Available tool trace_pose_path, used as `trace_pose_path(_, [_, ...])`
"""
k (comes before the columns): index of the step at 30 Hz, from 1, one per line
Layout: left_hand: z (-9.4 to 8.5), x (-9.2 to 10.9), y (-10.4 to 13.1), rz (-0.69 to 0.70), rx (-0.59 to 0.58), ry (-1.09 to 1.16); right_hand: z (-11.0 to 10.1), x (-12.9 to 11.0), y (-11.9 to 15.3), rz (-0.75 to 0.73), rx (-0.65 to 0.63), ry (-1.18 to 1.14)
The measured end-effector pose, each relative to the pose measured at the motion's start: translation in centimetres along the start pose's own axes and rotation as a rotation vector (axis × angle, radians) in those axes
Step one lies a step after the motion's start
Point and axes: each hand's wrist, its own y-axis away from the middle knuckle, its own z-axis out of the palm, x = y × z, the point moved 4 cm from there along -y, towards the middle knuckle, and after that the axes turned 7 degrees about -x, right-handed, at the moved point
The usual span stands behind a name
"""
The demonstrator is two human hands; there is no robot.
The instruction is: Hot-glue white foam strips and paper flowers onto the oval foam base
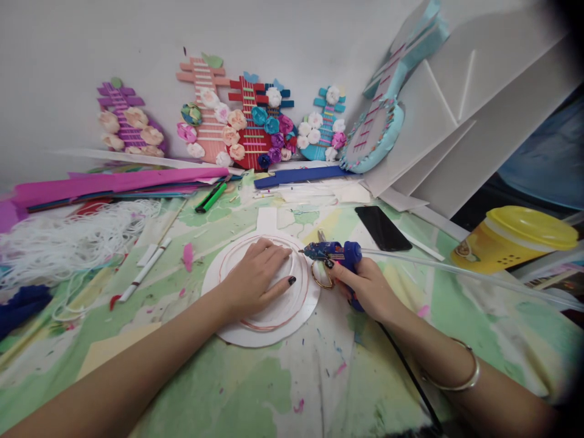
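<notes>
My right hand (365, 286) is wrapped round a blue glue gun (335, 250). A long clear glue stick (424, 263) sticks out of its back, and its nozzle points left at the rim of a white round board (274, 339). On that board, my left hand (262, 271) lies flat with its fingers stretched out. Red curved lines run round the board, and a white strip (267, 220) extends from its far side. Just behind the glue gun, a pair of scissors (322, 277) with gold handles is partly hidden by my right hand.
Several decorated lute-shaped models (249, 128) lean on the wall. A black phone (383, 228) and a yellow bucket (515, 240) are at right. At left lie white cord (82, 234), pink sheets (123, 181) and a green cutter (212, 198). A black cable (408, 371) trails from the glue gun.
</notes>
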Motion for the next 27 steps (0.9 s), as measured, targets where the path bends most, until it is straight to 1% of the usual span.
trace_pose_path(4, [-0.4,-0.3,0.3,-0.092,0.065,0.145,0.0,0.4,0.0,0.030,0.006,-0.023])
trace_pose_path(6, [-0.6,-0.3,0.4,-0.094,0.076,0.158,0.0,0.4,0.0,0.037,0.013,-0.027])
trace_pose_path(9, [-0.6,-0.2,0.4,-0.039,0.091,0.118,0.0,0.3,0.0,0.036,0.013,-0.026])
trace_pose_path(11, [-0.5,-0.4,0.3,-0.020,0.123,0.072,0.0,0.2,0.0,0.024,0.011,-0.020])
trace_pose_path(14, [-0.2,-1.0,0.2,-0.081,0.160,-0.009,0.0,0.0,0.0,0.012,0.016,-0.004])
trace_pose_path(17, [0.2,-1.4,0.1,-0.147,0.138,-0.086,0.0,0.0,0.0,0.006,0.010,0.003])
trace_pose_path(21, [0.4,-1.1,0.0,-0.138,0.095,-0.126,0.0,0.0,0.1,-0.005,0.008,0.001])
trace_pose_path(27, [0.5,-1.2,0.0,-0.142,0.080,-0.127,0.0,-0.1,0.1,-0.012,-0.007,-0.015])
